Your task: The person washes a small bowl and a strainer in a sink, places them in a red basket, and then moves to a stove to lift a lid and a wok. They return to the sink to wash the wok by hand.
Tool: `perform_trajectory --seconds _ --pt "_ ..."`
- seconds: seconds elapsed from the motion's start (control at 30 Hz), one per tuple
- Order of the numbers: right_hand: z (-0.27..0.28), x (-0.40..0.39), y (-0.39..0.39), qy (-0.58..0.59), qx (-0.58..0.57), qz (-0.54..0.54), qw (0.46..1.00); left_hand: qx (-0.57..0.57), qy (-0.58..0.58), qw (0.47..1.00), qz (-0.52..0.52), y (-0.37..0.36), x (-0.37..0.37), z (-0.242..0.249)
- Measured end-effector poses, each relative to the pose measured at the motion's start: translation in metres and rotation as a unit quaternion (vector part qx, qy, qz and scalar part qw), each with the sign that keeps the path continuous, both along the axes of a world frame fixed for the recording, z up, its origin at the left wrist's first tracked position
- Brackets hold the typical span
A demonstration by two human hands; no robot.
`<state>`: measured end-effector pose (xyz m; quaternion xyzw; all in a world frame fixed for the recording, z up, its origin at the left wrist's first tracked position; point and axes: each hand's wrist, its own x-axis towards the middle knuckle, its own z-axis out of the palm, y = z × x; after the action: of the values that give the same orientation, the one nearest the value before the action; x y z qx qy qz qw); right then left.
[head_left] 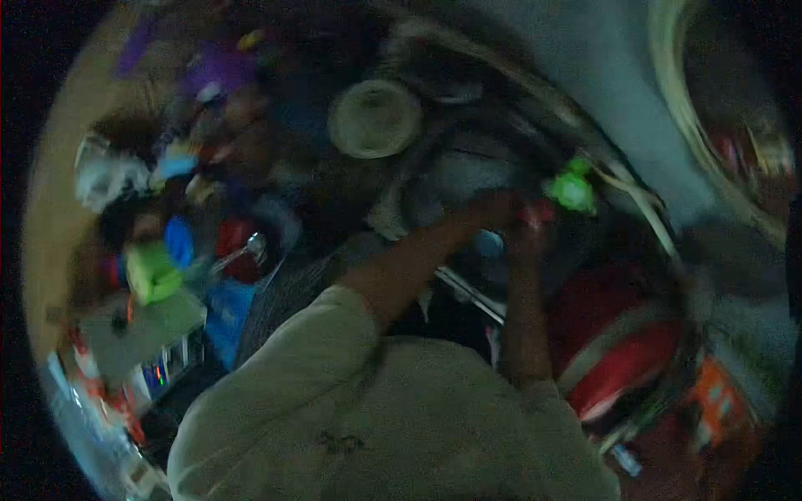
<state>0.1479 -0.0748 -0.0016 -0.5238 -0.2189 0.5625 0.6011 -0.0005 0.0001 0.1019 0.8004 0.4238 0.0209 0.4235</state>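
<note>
My left hand [501, 207] reaches in from the left, over a dark round shape like a wide basin or pan [459, 171]. Close beside it, my right hand [526, 238] comes up from below. Both are dark and smeared by motion. A small red thing [537, 214] shows right at the hands, and I cannot tell whether either one grips it. Just under my left wrist is a pale blue round spot [489, 244]. A bright green object [574, 189] lies to the right of the hands, near the curved rim.
A pale round basket-like container [376, 118] stands beyond my left arm. On the left are a heap of colourful items, a lime green piece [153, 274] and a grey box [150, 334]. A red rounded bundle [618, 355] sits by my right arm. A large round rim [677, 92] curves at upper right.
</note>
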Motion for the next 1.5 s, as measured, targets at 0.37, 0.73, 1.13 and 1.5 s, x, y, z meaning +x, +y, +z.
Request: perform_trajectory --seconds 0.37,0.73,1.13,1.5 --pt "-0.001 0.008 0.007 -0.147 -0.107 0.071 0.981 -0.022 0.072 0.997 -0.025 -0.015 -0.091 0.034" --pt "-0.009 0.012 -0.029 -0.399 -0.338 0.263 0.811 0.014 0.347 0.888 0.301 -0.174 -0.432 0.209" --pt "-0.049 -0.004 -0.061 -0.450 -0.145 0.337 0.815 0.043 0.450 0.860 0.238 -0.163 -0.469 0.144" --pt "-0.049 -0.025 -0.061 -0.453 -0.221 0.320 0.802 0.148 0.412 0.866 0.240 -0.173 -0.463 0.145"
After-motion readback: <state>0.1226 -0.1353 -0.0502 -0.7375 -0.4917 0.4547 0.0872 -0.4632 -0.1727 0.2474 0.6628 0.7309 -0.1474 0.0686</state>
